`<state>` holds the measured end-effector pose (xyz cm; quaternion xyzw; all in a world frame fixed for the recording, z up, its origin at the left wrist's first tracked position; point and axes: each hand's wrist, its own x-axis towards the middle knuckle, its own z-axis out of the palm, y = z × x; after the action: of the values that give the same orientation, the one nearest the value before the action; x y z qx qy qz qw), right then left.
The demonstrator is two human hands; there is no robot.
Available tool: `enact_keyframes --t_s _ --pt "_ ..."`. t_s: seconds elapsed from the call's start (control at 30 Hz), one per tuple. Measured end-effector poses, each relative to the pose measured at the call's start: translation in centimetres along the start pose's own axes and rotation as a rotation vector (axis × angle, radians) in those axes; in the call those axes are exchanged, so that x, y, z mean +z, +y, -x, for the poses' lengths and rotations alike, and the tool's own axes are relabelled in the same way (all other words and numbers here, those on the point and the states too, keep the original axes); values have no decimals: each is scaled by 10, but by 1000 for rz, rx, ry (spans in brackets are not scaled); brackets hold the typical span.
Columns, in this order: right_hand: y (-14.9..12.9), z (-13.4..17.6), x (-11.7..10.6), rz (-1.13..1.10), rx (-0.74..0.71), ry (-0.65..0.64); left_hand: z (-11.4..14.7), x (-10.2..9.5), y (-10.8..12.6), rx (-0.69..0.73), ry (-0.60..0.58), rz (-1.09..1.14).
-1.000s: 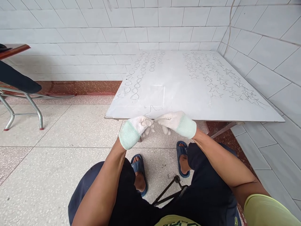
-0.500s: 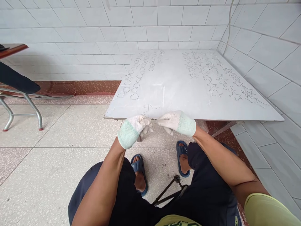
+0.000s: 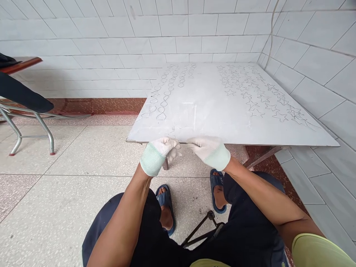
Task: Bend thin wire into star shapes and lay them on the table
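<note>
Both my hands wear white gloves with pale green cuffs and meet at the near edge of a white board [image 3: 222, 122]. My left hand [image 3: 164, 148] is closed, its fingers pinching a thin wire [image 3: 180, 128] bent into points like part of a star. My right hand [image 3: 207, 148] sits just to the right, thumb and fingers pressed together at the same wire's end; the gripped parts are hidden by the gloves. The wire's bent points stick up beyond my left fingertips, over the board.
On the board lie several wire stars [image 3: 253, 107] at right and several looped wire figure-eights [image 3: 161, 113] at left. Tiled walls [image 3: 194, 44] stand behind and to the right. A metal-legged stool [image 3: 41, 128] is at left; a folding stand [image 3: 210, 215] is between my feet.
The view has tilted slightly, so the board sits a little lower. My right hand has turned a bit, its wrist lower, and the wire star's points look less upright.
</note>
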<state>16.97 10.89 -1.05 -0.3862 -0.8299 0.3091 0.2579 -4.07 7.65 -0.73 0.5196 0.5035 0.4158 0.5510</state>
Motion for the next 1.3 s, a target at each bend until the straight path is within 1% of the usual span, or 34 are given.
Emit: enact_keyframes --t_s 0.13,0.23,0.3,0.4,0.5,0.57,0.73,0.83,0.97,1.1,1.17,1.2,1.23,1.3 --pt "-7 2 1 137 -54 76 3 2 -3 -30 31 12" --pt "-7 3 5 258 -95 67 4 3 -7 -37 66 -12" --pt "-6 3 8 338 -125 90 3 3 -9 -28 87 -10" --pt "-3 2 8 425 -182 93 0 1 -11 -34 86 13" --pt "-5 1 3 444 -251 33 -2 -1 -10 -93 46 37" --pt "-7 -2 -1 444 -270 -10 -1 -2 -8 -129 20 38" --pt "-6 -7 -8 413 -301 -171 3 -6 -3 -167 -24 9" --pt "1 -4 -8 411 -343 -175 2 -11 -7 -193 -73 -27" --pt "8 3 -10 414 -468 -156 -1 -18 -15 -209 -167 -99" --pt "12 7 -11 398 -579 -220 0 -19 -18 -203 -272 -199" --pt "13 8 -10 390 -580 -250 0 -18 -18 -223 -294 -185" --pt "12 8 -10 378 -555 -254 0 -18 -18 -239 -289 -183" --pt "11 8 -10 360 -510 -248 0 -17 -18 -251 -274 -189" --pt "7 7 -12 308 -376 -213 -1 -18 -18 -242 -218 -200"
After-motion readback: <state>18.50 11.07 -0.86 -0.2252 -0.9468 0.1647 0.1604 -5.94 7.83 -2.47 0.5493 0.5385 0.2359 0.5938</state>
